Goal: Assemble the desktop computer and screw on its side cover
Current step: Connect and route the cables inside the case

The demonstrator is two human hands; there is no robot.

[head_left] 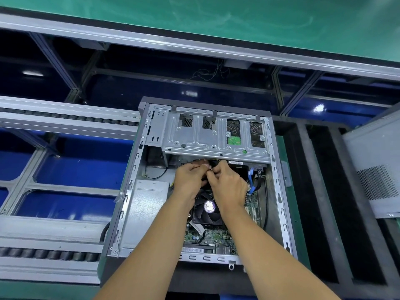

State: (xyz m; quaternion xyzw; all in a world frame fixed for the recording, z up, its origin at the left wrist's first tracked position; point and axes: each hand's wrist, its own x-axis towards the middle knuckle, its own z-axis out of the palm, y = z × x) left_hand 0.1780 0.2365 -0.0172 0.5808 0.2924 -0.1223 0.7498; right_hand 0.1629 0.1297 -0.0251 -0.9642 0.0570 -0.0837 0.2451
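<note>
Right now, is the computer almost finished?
Partly. The fan, power supply and drive cage sit inside the open case. Both hands, left hand and right hand, pinch a small connector. The side cover lies apart, still unscrewed.

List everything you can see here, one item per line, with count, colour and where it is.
computer case: one, grey, open, centre.
drive cage: one, silver, far end of case.
power supply: one, silver, left in case.
CPU fan: one, black, below the hands.
motherboard: one, green, near end of case.
blue cable: one, right of the hands.
side cover: one, grey, perforated, far right.
roller conveyor: one, silver with black rollers, left.
small white piece: one, pinched between both hands.
left hand: pinching, over the case.
right hand: pinching, beside the left.
</note>
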